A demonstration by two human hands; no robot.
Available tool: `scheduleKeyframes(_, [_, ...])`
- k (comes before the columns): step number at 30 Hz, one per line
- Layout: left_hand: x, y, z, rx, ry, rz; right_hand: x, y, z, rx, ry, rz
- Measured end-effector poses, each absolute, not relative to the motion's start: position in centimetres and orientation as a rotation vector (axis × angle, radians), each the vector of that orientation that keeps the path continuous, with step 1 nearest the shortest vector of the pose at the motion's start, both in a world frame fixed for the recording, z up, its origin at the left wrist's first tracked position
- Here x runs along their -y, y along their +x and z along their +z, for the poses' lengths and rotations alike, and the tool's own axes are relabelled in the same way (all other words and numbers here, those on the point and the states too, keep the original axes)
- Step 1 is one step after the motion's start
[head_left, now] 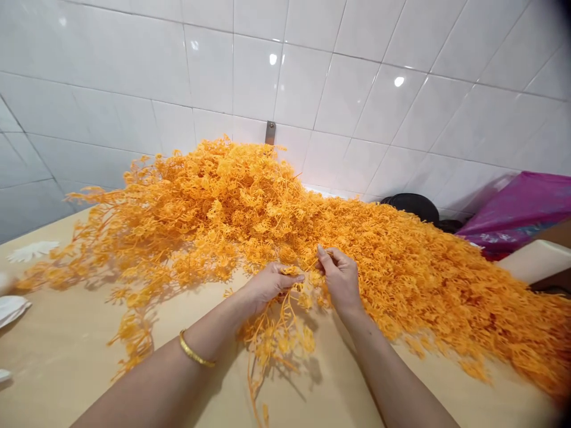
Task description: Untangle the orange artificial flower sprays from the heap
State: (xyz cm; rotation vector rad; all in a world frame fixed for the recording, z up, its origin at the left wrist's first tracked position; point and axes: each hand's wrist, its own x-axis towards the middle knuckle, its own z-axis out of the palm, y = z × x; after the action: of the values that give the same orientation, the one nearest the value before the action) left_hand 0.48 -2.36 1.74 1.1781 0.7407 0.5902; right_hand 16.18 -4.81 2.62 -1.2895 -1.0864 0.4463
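Observation:
My left hand (271,284) is closed, thumb against fingers, around an orange artificial flower spray (279,342). Its thin branched stems hang below the hand over the table, with one long stem reaching the lower edge of the view. To the right, my right hand (342,279) pinches a small orange flower piece between thumb and forefinger; its exact outline is lost against the orange behind. Both hands are a short way apart, in front of a large heap of orange flower sprays (250,202). A looser, flatter mass of orange flower pieces (428,273) spreads beside my right hand.
The beige tabletop (66,351) runs up to a white tiled wall (339,77) with a metal bracket (270,132). White pieces (33,251) lie at the left. Behind the right-hand mass are black round objects (414,206), a purple bag (517,208) and a cream object (537,261).

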Motion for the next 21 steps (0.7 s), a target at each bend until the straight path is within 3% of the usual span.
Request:
scheduleKeyframes(5, [2.3,0.5,0.8,-0.762,1.270,0.491,4.5,20.1,3.9,0.612,-1.184,0.300])
scheduleKeyframes(15, [1.8,0.2,1.4,-0.776,1.084,0.499,6.2,17.0,3.6,1.342,-1.283,0.915])
scheduleKeyframes(21, [1.9,0.1,1.1,-0.692,1.151,0.501,6.2,16.0,3.3,1.646,-1.310,0.941])
